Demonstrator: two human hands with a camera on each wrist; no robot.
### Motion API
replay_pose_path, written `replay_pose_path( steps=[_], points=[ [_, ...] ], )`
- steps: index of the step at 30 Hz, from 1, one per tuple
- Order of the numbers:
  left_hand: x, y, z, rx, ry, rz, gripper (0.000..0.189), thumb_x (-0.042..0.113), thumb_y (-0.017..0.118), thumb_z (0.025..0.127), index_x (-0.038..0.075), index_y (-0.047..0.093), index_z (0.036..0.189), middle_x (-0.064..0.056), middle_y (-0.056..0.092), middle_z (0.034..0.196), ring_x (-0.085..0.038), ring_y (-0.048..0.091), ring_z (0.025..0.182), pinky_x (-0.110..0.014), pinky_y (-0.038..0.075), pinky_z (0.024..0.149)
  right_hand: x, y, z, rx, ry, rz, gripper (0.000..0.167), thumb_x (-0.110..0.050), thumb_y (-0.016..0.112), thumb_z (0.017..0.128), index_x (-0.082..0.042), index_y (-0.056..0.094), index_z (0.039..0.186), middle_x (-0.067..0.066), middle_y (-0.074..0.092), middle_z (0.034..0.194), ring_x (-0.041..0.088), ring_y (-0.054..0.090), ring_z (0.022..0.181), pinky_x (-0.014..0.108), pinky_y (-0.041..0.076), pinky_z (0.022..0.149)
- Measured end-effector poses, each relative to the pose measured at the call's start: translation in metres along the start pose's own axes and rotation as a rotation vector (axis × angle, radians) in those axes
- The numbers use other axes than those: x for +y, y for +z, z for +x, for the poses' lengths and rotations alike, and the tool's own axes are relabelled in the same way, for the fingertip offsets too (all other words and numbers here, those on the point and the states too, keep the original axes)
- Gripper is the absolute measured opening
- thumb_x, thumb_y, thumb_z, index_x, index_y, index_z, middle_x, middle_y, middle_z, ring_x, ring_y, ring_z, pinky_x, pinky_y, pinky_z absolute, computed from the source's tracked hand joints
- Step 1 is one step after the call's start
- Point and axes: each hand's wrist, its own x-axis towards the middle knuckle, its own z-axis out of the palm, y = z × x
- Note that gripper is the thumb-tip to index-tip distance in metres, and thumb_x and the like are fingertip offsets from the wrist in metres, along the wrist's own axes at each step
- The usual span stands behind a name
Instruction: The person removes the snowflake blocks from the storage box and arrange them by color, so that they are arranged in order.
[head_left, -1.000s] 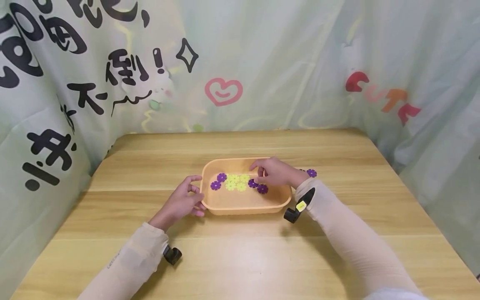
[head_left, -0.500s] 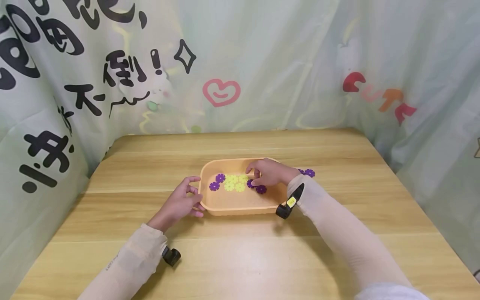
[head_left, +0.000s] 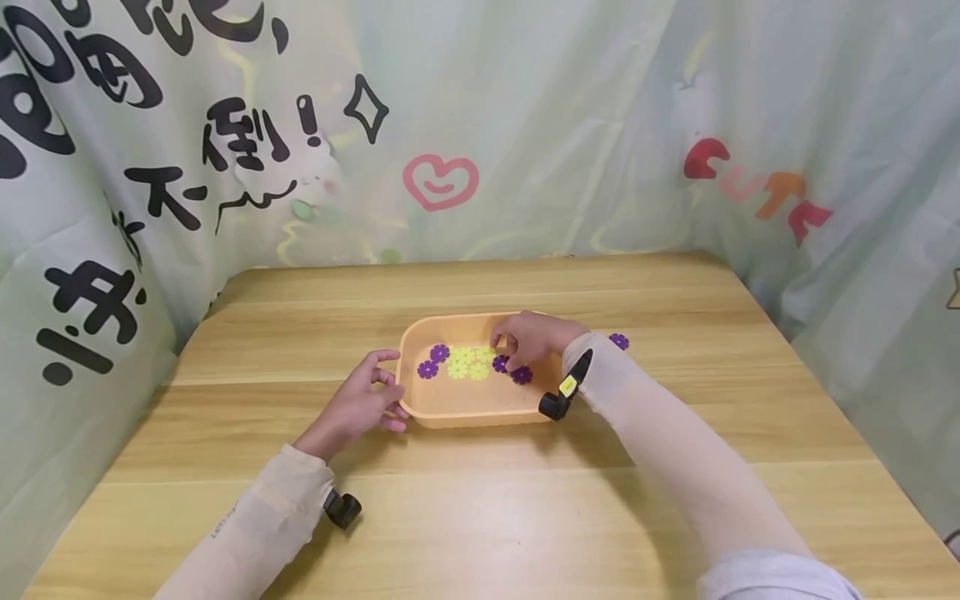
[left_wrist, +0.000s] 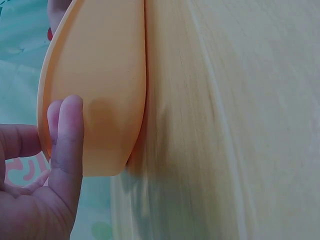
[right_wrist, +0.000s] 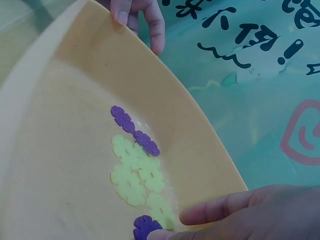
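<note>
An orange tray [head_left: 480, 419] stands on the table, holding flat flower-shaped pieces. Yellow flower pieces [head_left: 468, 363] lie grouped in its middle, with two purple flower pieces [head_left: 428, 369] to their left and two more purple flower pieces [head_left: 521, 375] to their right. My left hand [head_left: 360, 406] holds the tray's left end, thumb on the rim and other fingers against the outer wall. Inside the tray, my right hand [head_left: 531, 335] reaches down; its thumb touches a purple flower piece [right_wrist: 146, 227] in the right wrist view. The index finger stays apart from that thumb, beside the yellow pieces.
Another purple flower piece [head_left: 619, 341] lies on the wooden table [head_left: 465, 508], outside the tray on the right, partly behind the right sleeve [head_left: 652, 417]. A printed curtain [head_left: 540, 125] encloses the table at the back and sides.
My right wrist and forearm have shifted left, and the sleeve now hides more of the purple pieces outside the tray. The left hand keeps its place on the tray. The head view has shifted slightly.
</note>
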Motion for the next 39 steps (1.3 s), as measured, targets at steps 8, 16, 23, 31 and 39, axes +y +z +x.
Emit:
replay_pose_path(
  steps=[8,16,23,31,39],
  points=[
    [0.000,0.000,-0.001,0.002,0.005,0.012,0.057,-0.005,0.049,0.096,0.009,0.028,0.147,-0.018,0.040,0.110,-0.029,0.062,0.076,-0.042,0.060,0.068,-0.004,-0.001,0.009,-0.051,0.112,0.033,0.033,-0.011,0.076,0.085,-0.012,0.063,0.115,0.004,0.059,0.098,0.017,0.054,0.081,0.026,0.047,0.067],
    [-0.002,0.001,0.001,0.013,-0.005,0.005,0.056,-0.005,0.049,0.095,0.010,0.030,0.146,-0.018,0.041,0.109,-0.029,0.062,0.076,-0.042,0.060,0.067,-0.009,0.001,0.013,-0.052,0.149,-0.019,0.020,-0.011,0.077,0.083,-0.013,0.063,0.098,0.002,0.059,0.098,0.019,0.053,0.090,0.029,0.047,0.077],
    [-0.002,0.001,0.001,0.014,-0.009,-0.007,0.057,-0.006,0.049,0.095,0.011,0.029,0.146,-0.018,0.040,0.109,-0.029,0.062,0.076,-0.042,0.060,0.067,-0.008,0.001,0.012,-0.053,0.134,-0.001,0.019,-0.013,0.079,0.082,-0.011,0.062,0.090,0.001,0.058,0.092,0.017,0.056,0.086,0.027,0.047,0.074],
    [-0.001,0.000,0.003,-0.007,0.009,-0.026,0.058,-0.006,0.049,0.095,0.009,0.028,0.147,-0.018,0.041,0.108,-0.028,0.062,0.076,-0.043,0.060,0.068,-0.003,0.001,0.011,-0.044,0.120,0.012,0.019,-0.020,0.076,0.086,-0.012,0.058,0.085,0.001,0.056,0.087,0.019,0.052,0.082,0.028,0.043,0.070],
    [-0.003,0.000,0.002,0.008,-0.008,-0.019,0.057,-0.005,0.050,0.096,0.011,0.029,0.146,-0.018,0.041,0.109,-0.029,0.062,0.076,-0.043,0.060,0.067,0.004,0.005,0.013,0.014,0.013,-0.062,0.022,-0.025,0.072,0.088,-0.015,0.054,0.082,-0.001,0.051,0.078,0.015,0.050,0.072,0.026,0.040,0.063]
  ],
)
